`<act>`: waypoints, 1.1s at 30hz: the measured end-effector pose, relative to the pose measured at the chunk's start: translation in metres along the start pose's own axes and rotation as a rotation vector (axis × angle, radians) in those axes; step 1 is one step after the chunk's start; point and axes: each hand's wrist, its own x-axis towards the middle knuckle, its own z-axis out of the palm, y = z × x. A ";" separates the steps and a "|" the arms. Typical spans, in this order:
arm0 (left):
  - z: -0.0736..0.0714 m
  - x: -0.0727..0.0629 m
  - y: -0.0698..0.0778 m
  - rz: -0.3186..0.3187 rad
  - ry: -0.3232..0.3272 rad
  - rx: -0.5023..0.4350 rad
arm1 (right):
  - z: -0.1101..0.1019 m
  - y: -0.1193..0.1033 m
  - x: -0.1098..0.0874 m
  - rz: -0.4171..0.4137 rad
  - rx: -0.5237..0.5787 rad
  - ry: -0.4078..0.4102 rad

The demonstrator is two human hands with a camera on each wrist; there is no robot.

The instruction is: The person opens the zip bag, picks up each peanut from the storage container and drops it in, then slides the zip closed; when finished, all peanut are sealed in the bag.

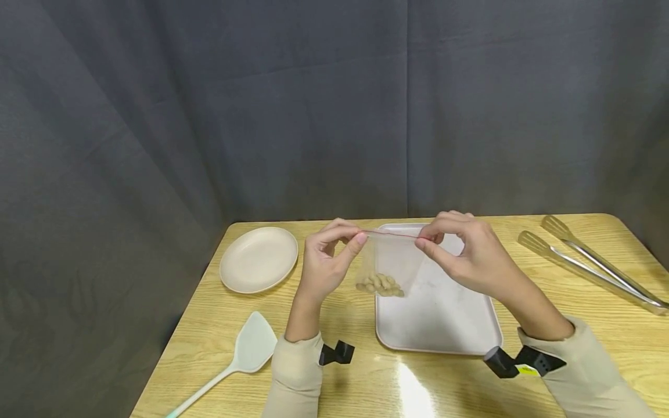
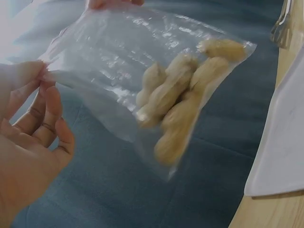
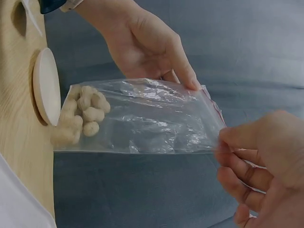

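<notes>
A clear zip bag (image 3: 156,118) with a red line along its top hangs between both hands. Several peanuts in their shells (image 1: 381,284) lie at the bottom of the bag, seen closer in the left wrist view as tan peanuts (image 2: 175,95). My left hand (image 1: 326,261) pinches one top corner between thumb and fingers. The opposite top corner is pinched by my right hand (image 1: 467,252). Between them the top edge is stretched nearly straight, and the bag hangs in front of the left part of a white tray (image 1: 449,325).
On the left of the wooden table stands a round beige plate (image 1: 258,259). Nearer the front lies a pale green spatula (image 1: 253,342). Metal tongs (image 1: 596,267) rest at the right. A dark curtain (image 1: 313,116) hangs behind the table.
</notes>
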 end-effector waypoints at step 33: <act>0.017 -0.007 0.005 -0.039 0.031 0.131 | 0.024 0.000 0.021 -0.023 0.007 -0.173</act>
